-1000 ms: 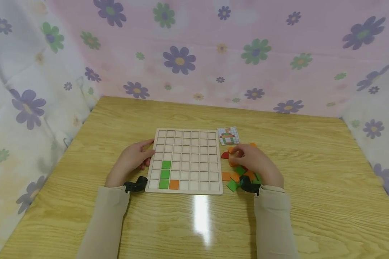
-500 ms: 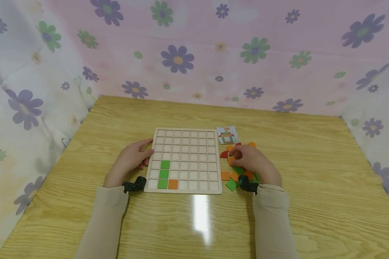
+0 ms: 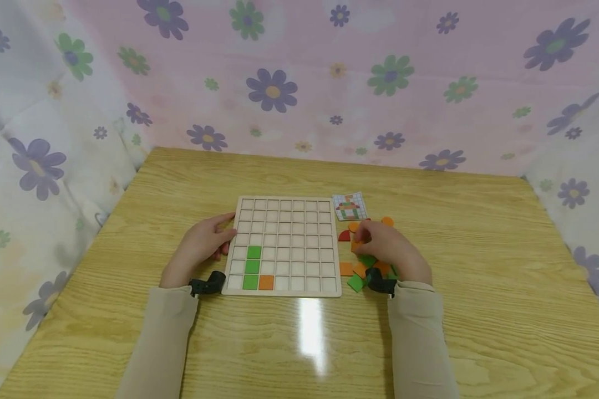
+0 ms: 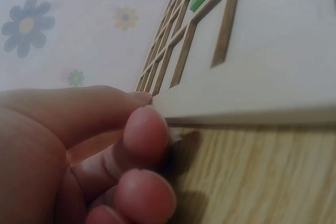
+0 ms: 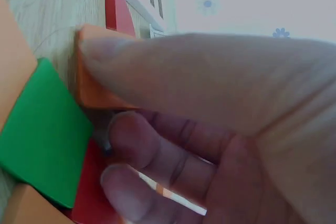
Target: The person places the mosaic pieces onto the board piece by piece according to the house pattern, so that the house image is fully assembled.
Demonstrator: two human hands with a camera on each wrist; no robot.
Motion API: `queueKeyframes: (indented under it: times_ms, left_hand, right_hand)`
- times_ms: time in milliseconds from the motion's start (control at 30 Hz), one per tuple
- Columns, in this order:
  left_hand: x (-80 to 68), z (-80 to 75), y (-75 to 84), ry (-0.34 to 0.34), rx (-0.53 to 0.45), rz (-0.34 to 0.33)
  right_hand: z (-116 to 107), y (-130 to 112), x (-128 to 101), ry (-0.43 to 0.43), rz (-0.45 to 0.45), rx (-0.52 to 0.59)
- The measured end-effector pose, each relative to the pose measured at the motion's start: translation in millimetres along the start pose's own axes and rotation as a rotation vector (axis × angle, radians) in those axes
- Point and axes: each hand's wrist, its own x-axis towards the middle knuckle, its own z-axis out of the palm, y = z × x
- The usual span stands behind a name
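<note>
A pale wooden grid board lies on the table, with three green square tiles in one column and an orange square tile beside the lowest. At the board's left edge rests my left hand; in the left wrist view its topmost digit touches the rim while the other fingers hang loosely curled below. My right hand is over the loose tiles to the right. Its thumb lies on an orange tile, fingers curled beneath, so it pinches that tile. Fingertips partly hide it.
Around the right hand lie loose green, orange and red tiles, some rounded. A small pattern card sits by the board's upper right corner. Flowered cloth hangs behind the table.
The right hand stays at the pile with only slight finger movement. The left hand keeps its place at the board's edge. The whole head view has shifted slightly.
</note>
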Motion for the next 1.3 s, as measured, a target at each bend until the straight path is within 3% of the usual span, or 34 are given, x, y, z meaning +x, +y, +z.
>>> queueKeyframes:
  times_ms: [233,500,900,1300]
  left_hand:
    - [-1.0,-0.9,1.0,0.01,-0.004,0.018]
    - [-1.2,-1.4,0.5,0.004,-0.015,0.016]
    - [-1.2,-1.6,0.2,0.003,-0.015,0.006]
    - [-0.2,-1.6,0.1,0.008,0.018,0.017]
  right_hand:
    - [-3.1,-0.9,-0.1,0.051,-0.013,0.055]
    - [0.7,-10.0,6.2,0.044,-0.025,0.022]
    - [28.4,-46.5,18.6,-0.126,-0.194,0.119]
    - [49.4,-72.1,22.4,-0.204,-0.254,0.036]
